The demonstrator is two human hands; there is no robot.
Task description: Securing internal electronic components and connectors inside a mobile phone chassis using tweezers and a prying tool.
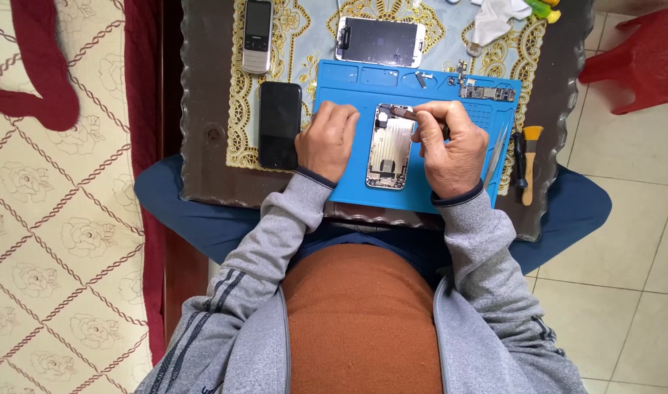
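An opened phone body (390,148) with a bare metal inside lies on a blue work mat (352,80) on a small glass-topped table (202,109). My left hand (327,140) rests on the mat against the phone's left side, fingers curled. My right hand (448,146) grips a thin dark tool (402,111) whose tip touches the phone's top end.
A black phone (279,125) lies left of the mat, a silver keypad phone (258,35) and a detached white screen (380,41) behind it. A circuit board (487,93), tweezers (495,153) and screwdrivers (524,157) lie at right. Red stool (640,55) far right; patterned bedding (56,219) left.
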